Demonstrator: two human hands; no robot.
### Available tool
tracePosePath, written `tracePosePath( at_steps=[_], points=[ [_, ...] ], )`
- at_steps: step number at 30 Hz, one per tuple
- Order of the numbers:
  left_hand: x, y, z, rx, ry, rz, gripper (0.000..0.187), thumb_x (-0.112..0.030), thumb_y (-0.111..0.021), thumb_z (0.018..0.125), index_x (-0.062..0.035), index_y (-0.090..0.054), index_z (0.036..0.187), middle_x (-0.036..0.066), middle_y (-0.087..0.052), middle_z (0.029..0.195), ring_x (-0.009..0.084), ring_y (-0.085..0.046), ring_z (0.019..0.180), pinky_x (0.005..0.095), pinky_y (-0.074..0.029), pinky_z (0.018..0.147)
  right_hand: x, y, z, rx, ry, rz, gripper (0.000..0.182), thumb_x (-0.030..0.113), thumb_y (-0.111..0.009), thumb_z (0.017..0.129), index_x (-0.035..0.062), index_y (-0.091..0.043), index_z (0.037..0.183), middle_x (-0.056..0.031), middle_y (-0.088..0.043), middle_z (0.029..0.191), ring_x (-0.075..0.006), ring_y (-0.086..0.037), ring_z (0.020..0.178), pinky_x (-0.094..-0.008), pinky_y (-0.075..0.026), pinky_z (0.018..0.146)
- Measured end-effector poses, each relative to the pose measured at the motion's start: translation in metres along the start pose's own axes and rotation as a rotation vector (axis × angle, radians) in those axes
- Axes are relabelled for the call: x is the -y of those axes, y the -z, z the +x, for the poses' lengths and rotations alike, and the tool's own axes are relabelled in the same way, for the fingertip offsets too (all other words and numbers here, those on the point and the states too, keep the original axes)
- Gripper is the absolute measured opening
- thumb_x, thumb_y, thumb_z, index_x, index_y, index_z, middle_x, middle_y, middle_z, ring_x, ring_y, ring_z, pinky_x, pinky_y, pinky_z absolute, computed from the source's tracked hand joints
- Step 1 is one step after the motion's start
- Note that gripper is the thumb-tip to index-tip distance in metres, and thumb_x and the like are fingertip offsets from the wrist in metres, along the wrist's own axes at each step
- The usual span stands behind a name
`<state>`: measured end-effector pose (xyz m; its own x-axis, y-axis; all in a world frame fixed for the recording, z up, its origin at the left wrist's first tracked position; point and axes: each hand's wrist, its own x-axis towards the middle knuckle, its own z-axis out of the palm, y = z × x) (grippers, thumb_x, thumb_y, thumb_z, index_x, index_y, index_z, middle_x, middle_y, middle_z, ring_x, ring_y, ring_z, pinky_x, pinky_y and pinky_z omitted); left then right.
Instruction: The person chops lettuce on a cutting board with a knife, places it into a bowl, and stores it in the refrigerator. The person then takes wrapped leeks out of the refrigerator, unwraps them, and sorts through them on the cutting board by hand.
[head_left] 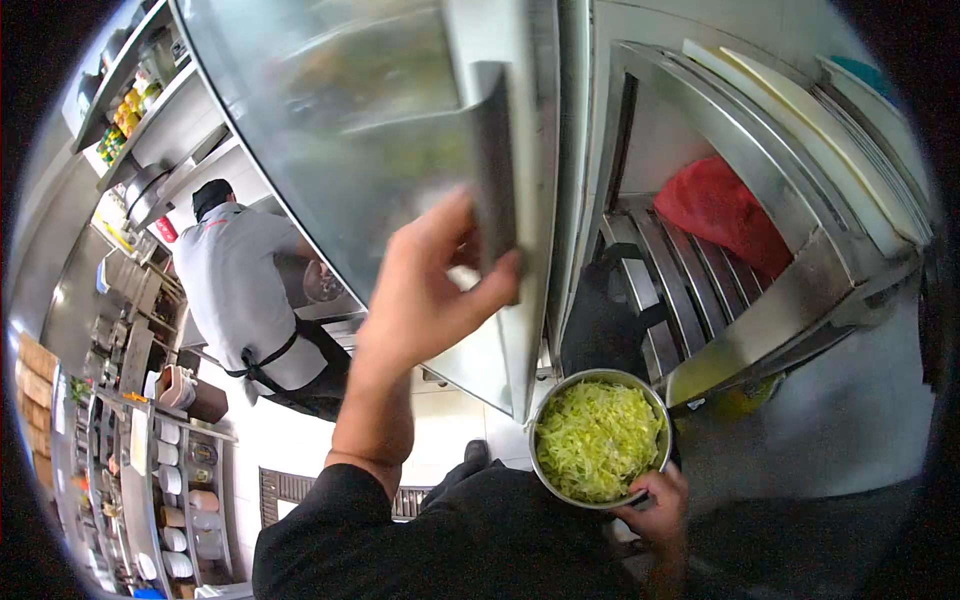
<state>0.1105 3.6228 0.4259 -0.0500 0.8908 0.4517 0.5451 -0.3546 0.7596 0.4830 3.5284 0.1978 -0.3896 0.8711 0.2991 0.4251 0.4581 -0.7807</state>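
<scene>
My left hand [425, 285] is closed around the dark handle [492, 165] of a glass door [340, 130], fingers on one side and thumb on the other. Blurred shelves and greenish shapes show through or on the glass. Low in front of my body, my right hand [655, 502] grips the rim of a round metal bowl [533, 455], its thumb over the edge. Pale green shredded leaves [600, 440], like lettuce or cabbage, fill the bowl close to its rim.
A co-worker in a grey shirt [235, 290] bends over a counter beyond the door. To the right, a slatted metal rack [690, 270] holds a red bag or cloth [720, 210], with boards [800, 130] above it. Shelves of containers [175, 500] stand at lower left.
</scene>
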Motion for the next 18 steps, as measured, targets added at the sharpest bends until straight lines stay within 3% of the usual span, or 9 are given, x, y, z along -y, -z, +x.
tracePosePath(
  at_steps=[1,4,7,9,12,16,17,18],
  points=[
    [-0.016,0.006,-0.013,-0.045,-0.092,-0.017,0.023,-0.004,-0.077,0.090,0.0017,-0.065,0.109,0.003,-0.068,0.086,0.0076,-0.068,0.082,0.0276,-0.057,0.074,-0.002,-0.001,0.000,0.003,0.004,0.002,0.051,0.033,-0.103,0.062,0.0066,-0.067,0.085,-0.0132,-0.066,0.097,-0.0278,-0.068,0.084,-0.0397,-0.055,0.073],
    [-0.035,0.036,-0.059,-0.056,0.006,-0.178,0.039,-0.001,-0.080,0.084,0.0038,-0.068,0.121,0.008,-0.077,0.101,0.0136,-0.074,0.094,0.0287,-0.058,0.086,0.006,0.003,0.008,0.037,-0.061,0.037,0.050,0.029,-0.104,0.060,0.0067,-0.066,0.086,-0.0117,-0.066,0.098,-0.0238,-0.066,0.081,-0.0390,-0.055,0.071],
    [-0.061,0.048,-0.108,-0.401,0.043,-0.316,0.036,0.003,-0.083,0.067,0.0089,-0.075,0.101,0.018,-0.077,0.105,0.0246,-0.075,0.099,0.0318,-0.058,0.087,0.014,0.003,0.013,0.042,-0.085,0.075,0.049,0.026,-0.103,0.059,0.0069,-0.067,0.086,-0.0098,-0.066,0.097,-0.0201,-0.064,0.078,-0.0368,-0.053,0.068],
    [-0.066,0.054,-0.140,-0.585,-0.024,-0.319,0.035,0.002,-0.083,0.067,0.0089,-0.075,0.101,0.018,-0.077,0.106,0.0247,-0.075,0.099,0.0320,-0.058,0.087,0.007,0.001,0.015,0.034,-0.054,0.089,0.046,0.023,-0.102,0.060,0.0075,-0.067,0.086,-0.0077,-0.065,0.094,-0.0183,-0.064,0.078,-0.0338,-0.052,0.066],
    [-0.070,0.067,-0.189,-0.837,-0.186,-0.201,0.035,0.001,-0.082,0.068,0.0088,-0.074,0.102,0.018,-0.077,0.106,0.0249,-0.075,0.100,0.0323,-0.058,0.087,0.013,0.004,0.013,0.074,-0.102,0.058,0.044,0.020,-0.101,0.061,0.0083,-0.067,0.086,-0.0152,-0.067,0.097,-0.0331,-0.071,0.085,-0.0412,-0.058,0.073],
    [-0.081,0.063,-0.251,-1.110,-0.309,0.012,0.035,-0.001,-0.080,0.070,0.0088,-0.074,0.103,0.019,-0.076,0.107,0.0252,-0.075,0.100,0.0328,-0.058,0.088,0.000,0.011,0.033,0.090,-0.072,0.193,0.044,0.021,-0.102,0.063,0.0087,-0.066,0.085,-0.0110,-0.064,0.089,-0.0269,-0.069,0.081,-0.0394,-0.055,0.068],
    [-0.087,0.060,-0.269,-1.164,-0.323,0.058,0.035,-0.001,-0.080,0.070,0.0087,-0.074,0.103,0.019,-0.076,0.107,0.0252,-0.075,0.100,0.0329,-0.058,0.088,-0.016,0.008,0.039,0.048,0.094,0.174,0.046,0.023,-0.103,0.062,0.0081,-0.065,0.084,-0.0069,-0.062,0.085,-0.0200,-0.065,0.077,-0.0351,-0.052,0.063],
    [-0.093,0.056,-0.289,-1.216,-0.343,0.103,0.034,-0.001,-0.079,0.071,0.0087,-0.074,0.103,0.019,-0.076,0.107,0.0253,-0.074,0.100,0.0330,-0.058,0.088,-0.021,0.013,0.043,0.076,0.096,0.184,0.047,0.023,-0.103,0.063,0.0078,-0.064,0.083,-0.0060,-0.061,0.084,-0.0186,-0.063,0.075,-0.0340,-0.051,0.062]
  ],
)
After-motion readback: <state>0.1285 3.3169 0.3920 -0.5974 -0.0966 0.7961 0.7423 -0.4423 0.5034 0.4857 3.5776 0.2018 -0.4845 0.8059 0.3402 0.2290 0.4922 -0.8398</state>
